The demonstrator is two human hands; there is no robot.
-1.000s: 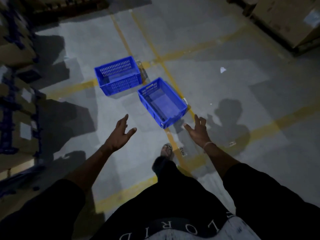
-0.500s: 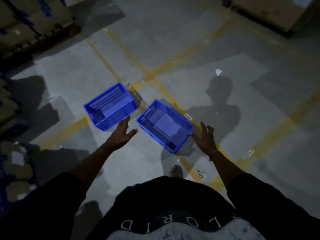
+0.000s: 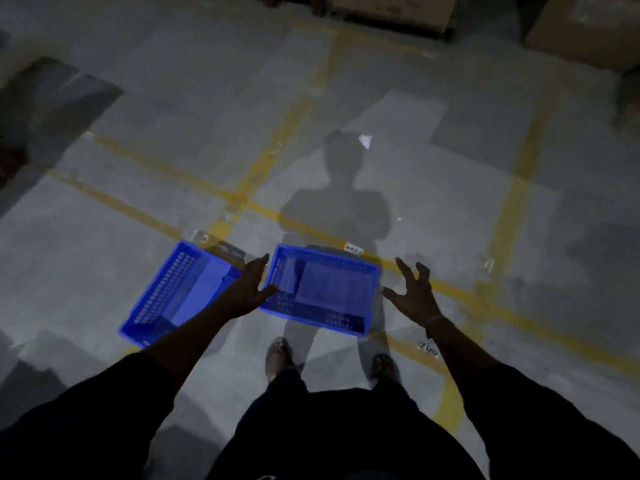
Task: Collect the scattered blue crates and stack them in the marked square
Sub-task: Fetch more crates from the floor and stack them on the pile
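Observation:
Two empty blue crates sit on the grey floor in front of my feet. The right crate (image 3: 320,292) lies directly ahead, between my two hands. The left crate (image 3: 173,296) stands beside it, partly covered by my left forearm. My left hand (image 3: 251,289) is open with fingers straight, at the right crate's left wall; whether it touches is unclear. My right hand (image 3: 414,294) is open with fingers spread, just off the crate's right wall and apart from it. Yellow floor lines (image 3: 512,202) mark out squares around the crates.
Cardboard boxes (image 3: 581,26) stand at the far right and along the back edge. A white paper scrap (image 3: 365,140) lies on the floor ahead. Small white labels (image 3: 353,250) are stuck along the yellow line. My sandalled feet (image 3: 278,355) stand just behind the right crate.
I have stepped closer and turned to face the right crate squarely. Both hands have reached forward and now flank it on either side, still holding nothing.

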